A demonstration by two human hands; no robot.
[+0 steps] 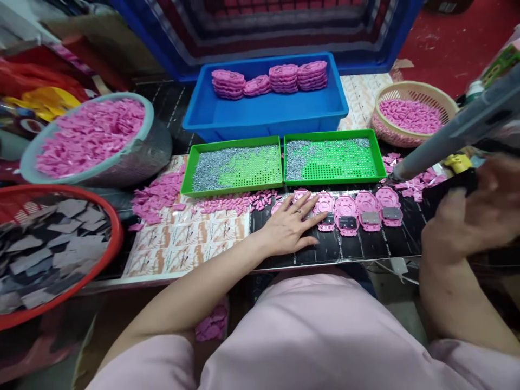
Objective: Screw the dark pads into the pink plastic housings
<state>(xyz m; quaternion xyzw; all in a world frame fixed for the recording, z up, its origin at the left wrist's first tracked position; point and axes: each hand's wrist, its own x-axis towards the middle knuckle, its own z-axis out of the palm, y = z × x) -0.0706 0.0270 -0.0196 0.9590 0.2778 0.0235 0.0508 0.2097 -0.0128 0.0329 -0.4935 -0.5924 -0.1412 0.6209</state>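
My left hand (pixel 290 225) lies palm down with its fingers spread over the left end of a row of pink plastic casings (pixel 346 215). A ring is on one finger. Several casings in the row carry a black or grey plate (pixel 370 218) in their lower half. My right hand (pixel 459 227), blurred by motion, is raised at the right with its fingers curled by a dark flat thing (pixel 450 187) that I cannot make out. Just above that hand a grey rod-shaped tool (pixel 442 142) slants down, its narrow end near the rightmost casing.
Behind the casings stand two green trays (pixel 280 162) of small screws and a blue bin (pixel 260 119) holding stacked pink casings (pixel 283 77). Left are a tub of pink parts (pixel 93 135) and a red basket (pixel 116 238) of plates. A cream basket (pixel 450 103) stands back right.
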